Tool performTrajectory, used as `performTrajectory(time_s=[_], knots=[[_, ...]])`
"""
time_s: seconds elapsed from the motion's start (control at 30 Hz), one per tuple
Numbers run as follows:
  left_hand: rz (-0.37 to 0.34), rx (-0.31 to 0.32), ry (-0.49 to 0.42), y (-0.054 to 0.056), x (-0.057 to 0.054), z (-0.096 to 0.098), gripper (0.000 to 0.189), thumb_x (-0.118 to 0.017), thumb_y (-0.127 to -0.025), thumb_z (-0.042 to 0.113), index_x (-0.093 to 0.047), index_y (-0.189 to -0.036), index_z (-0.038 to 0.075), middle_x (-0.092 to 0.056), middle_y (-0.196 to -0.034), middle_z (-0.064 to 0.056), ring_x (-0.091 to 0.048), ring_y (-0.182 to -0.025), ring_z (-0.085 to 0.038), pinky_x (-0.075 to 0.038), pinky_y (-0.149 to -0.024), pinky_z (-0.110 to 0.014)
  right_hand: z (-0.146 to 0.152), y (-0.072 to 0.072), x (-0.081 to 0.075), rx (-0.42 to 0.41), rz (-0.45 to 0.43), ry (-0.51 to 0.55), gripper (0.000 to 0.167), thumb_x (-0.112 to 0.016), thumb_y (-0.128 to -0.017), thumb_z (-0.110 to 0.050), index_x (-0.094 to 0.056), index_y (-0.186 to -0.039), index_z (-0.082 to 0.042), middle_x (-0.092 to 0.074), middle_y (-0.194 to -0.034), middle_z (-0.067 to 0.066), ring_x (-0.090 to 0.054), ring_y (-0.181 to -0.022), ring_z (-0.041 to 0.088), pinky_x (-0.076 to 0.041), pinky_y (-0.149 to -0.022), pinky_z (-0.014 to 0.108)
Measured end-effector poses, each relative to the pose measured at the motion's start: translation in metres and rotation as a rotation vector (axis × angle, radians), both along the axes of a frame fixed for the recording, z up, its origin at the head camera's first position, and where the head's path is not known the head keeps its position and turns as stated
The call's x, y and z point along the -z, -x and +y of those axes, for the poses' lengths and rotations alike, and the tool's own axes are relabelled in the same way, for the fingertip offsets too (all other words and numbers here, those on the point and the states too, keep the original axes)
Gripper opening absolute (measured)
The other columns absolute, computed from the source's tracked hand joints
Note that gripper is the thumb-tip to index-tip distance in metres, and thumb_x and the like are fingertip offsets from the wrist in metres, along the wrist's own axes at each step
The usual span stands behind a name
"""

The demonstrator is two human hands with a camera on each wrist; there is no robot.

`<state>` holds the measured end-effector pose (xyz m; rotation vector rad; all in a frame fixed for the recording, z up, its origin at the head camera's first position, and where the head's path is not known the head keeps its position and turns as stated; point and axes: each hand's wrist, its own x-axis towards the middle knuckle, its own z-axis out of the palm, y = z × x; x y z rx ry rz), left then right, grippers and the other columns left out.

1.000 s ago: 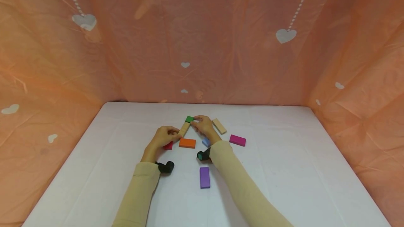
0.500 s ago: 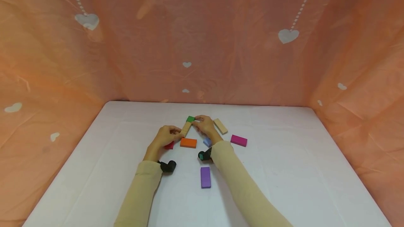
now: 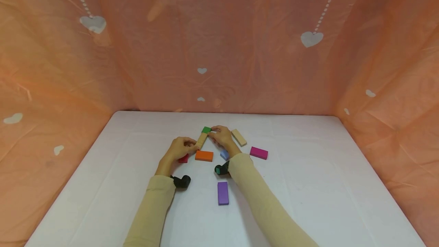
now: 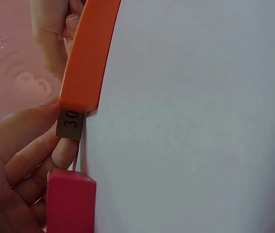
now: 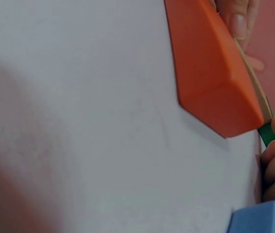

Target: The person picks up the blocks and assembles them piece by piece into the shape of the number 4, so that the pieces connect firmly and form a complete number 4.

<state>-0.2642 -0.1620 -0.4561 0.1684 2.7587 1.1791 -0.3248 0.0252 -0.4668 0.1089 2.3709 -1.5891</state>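
Observation:
My left hand (image 3: 179,147) pinches the near end of a plain wooden block (image 3: 202,140) between thumb and fingers. In the left wrist view, the end of this wooden block (image 4: 69,125) shows a printed "30". A green block (image 3: 206,129) lies in line against its far end. There my right hand (image 3: 222,135) holds the green block, thumb and index finger apart at its right side. In the right wrist view only a sliver of the green block (image 5: 268,135) shows by the thumb. An orange block (image 3: 204,156) lies just in front of the wooden one.
A red block (image 3: 183,158) is partly hidden by the left hand, and a blue block (image 3: 224,154) by the right wrist. Another plain wooden block (image 3: 239,137) and a magenta block (image 3: 258,153) lie to the right. Nearer on the white table (image 3: 326,186) is a purple block (image 3: 223,193).

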Motion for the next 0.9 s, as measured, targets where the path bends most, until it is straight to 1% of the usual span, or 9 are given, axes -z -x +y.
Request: performTrajectory(time_s=[0.2,0.33,0.43,0.53,0.57,0.7,0.77,0.8,0.9], knots=[[-0.038,-0.02,-0.015,-0.003,-0.001,0.0,0.037,-0.069,-0.089,0.029,-0.069,-0.114,0.001,-0.068,-0.106,-0.016,-0.056,-0.097,-0.024,-0.046,-0.09,-0.038,0.002,-0.003,0.0,-0.02,-0.006,0.034,0.043,-0.065,-0.09,-0.021,-0.059,-0.131,-0.011,-0.053,-0.054,-0.004,-0.039,-0.04,0.005,-0.033,-0.041,0.019],[-0.036,-0.017,-0.024,-0.004,-0.001,-0.001,0.038,-0.067,-0.09,0.029,-0.068,-0.114,0.001,-0.068,-0.114,-0.019,-0.059,-0.102,-0.027,-0.047,-0.095,-0.043,0.008,-0.004,-0.001,-0.017,-0.011,0.147,0.045,-0.063,-0.092,-0.02,-0.056,-0.134,-0.008,-0.053,-0.055,-0.005,-0.041,-0.042,0.003,-0.034,-0.042,0.017],[-0.017,-0.011,-0.025,-0.004,-0.003,-0.003,0.036,-0.066,-0.091,0.027,-0.068,-0.115,0.0,-0.068,-0.112,-0.019,-0.059,-0.099,-0.026,-0.049,-0.09,-0.039,0.013,-0.004,-0.002,-0.004,-0.023,0.237,0.045,-0.063,-0.092,-0.018,-0.054,-0.134,-0.005,-0.052,-0.054,-0.006,-0.04,-0.042,0.002,-0.033,-0.043,0.016],[0.004,-0.003,-0.003,-0.002,-0.005,-0.006,0.035,-0.065,-0.092,0.026,-0.068,-0.116,0.0,-0.068,-0.108,-0.018,-0.056,-0.092,-0.023,-0.048,-0.081,-0.031,0.017,-0.004,-0.003,-0.01,-0.03,0.276,0.044,-0.064,-0.092,-0.018,-0.055,-0.132,-0.004,-0.051,-0.053,-0.006,-0.04,-0.041,0.001,-0.033,-0.042,0.015],[0.002,-0.004,-0.001,-0.002,-0.005,-0.007,0.035,-0.064,-0.092,0.026,-0.067,-0.116,0.001,-0.068,-0.108,-0.017,-0.055,-0.092,-0.022,-0.046,-0.079,-0.029,0.018,-0.006,-0.008,-0.019,-0.041,0.276,0.044,-0.063,-0.092,-0.018,-0.055,-0.133,-0.004,-0.052,-0.054,-0.006,-0.04,-0.041,0.002,-0.033,-0.043,0.016],[0.019,0.013,0.014,-0.003,-0.008,-0.01,0.033,-0.063,-0.093,0.025,-0.067,-0.117,0.001,-0.067,-0.107,-0.017,-0.053,-0.09,-0.021,-0.043,-0.076,-0.025,0.02,-0.008,-0.009,-0.019,-0.042,0.256,0.041,-0.065,-0.091,-0.02,-0.058,-0.129,-0.006,-0.053,-0.055,-0.005,-0.04,-0.041,0.003,-0.034,-0.043,0.016],[0.016,0.014,0.009,-0.005,-0.01,-0.012,0.032,-0.062,-0.094,0.024,-0.067,-0.117,0.001,-0.067,-0.107,-0.017,-0.053,-0.09,-0.022,-0.043,-0.077,-0.026,0.022,-0.008,-0.009,-0.027,-0.028,0.235,0.04,-0.065,-0.091,-0.021,-0.059,-0.128,-0.007,-0.052,-0.055,-0.005,-0.04,-0.041,0.004,-0.034,-0.043,0.017],[0.019,0.017,0.01,-0.006,-0.01,-0.013,0.032,-0.062,-0.094,0.023,-0.067,-0.117,0.001,-0.066,-0.107,-0.017,-0.053,-0.09,-0.022,-0.043,-0.077,-0.026,0.022,-0.007,-0.005,-0.026,-0.01,0.229,0.039,-0.066,-0.091,-0.022,-0.06,-0.126,-0.007,-0.052,-0.054,-0.006,-0.039,-0.041,0.004,-0.034,-0.043,0.017],[0.013,0.022,0.017,-0.008,-0.012,-0.016,0.031,-0.062,-0.094,0.023,-0.067,-0.117,0.002,-0.066,-0.11,-0.017,-0.053,-0.093,-0.022,-0.043,-0.078,-0.026,0.024,-0.01,-0.008,-0.058,0.016,0.223,0.038,-0.065,-0.092,-0.02,-0.059,-0.127,-0.005,-0.051,-0.053,-0.005,-0.038,-0.041,0.005,-0.034,-0.044,0.018]])
